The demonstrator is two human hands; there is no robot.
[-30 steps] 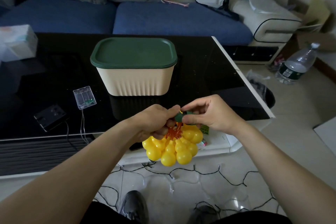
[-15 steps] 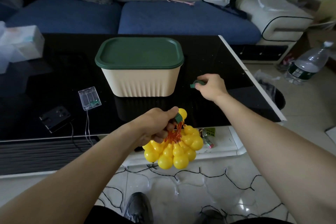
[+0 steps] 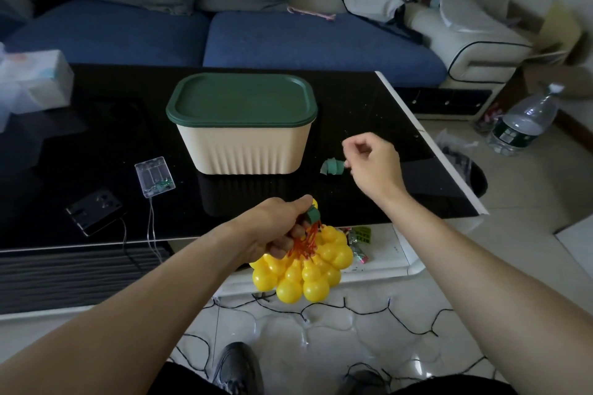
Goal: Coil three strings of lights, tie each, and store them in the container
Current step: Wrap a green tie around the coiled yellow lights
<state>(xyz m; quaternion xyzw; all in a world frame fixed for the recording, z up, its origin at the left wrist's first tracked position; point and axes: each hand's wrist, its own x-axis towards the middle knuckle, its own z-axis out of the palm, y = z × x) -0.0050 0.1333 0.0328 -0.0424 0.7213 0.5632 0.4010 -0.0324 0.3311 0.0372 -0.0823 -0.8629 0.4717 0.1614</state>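
My left hand grips a coiled bundle of yellow ball lights by its red wires, just off the table's front edge. A band of green tape wraps the wires at my thumb. My right hand hovers low over the black table, fingers curled and holding nothing. A small green tape roll lies on the table right against that hand's left side. The cream container with its green lid on stands at mid-table. A black light string sprawls on the floor.
A clear battery box and a black box, both with wires hanging off the front edge, lie at the table's left. A tissue pack sits far left. A water bottle stands on the floor at right. My shoes are below.
My right hand carried the green tape roll from the bundle to the table right of the container and let it go. The left hand kept holding the yellow lights.
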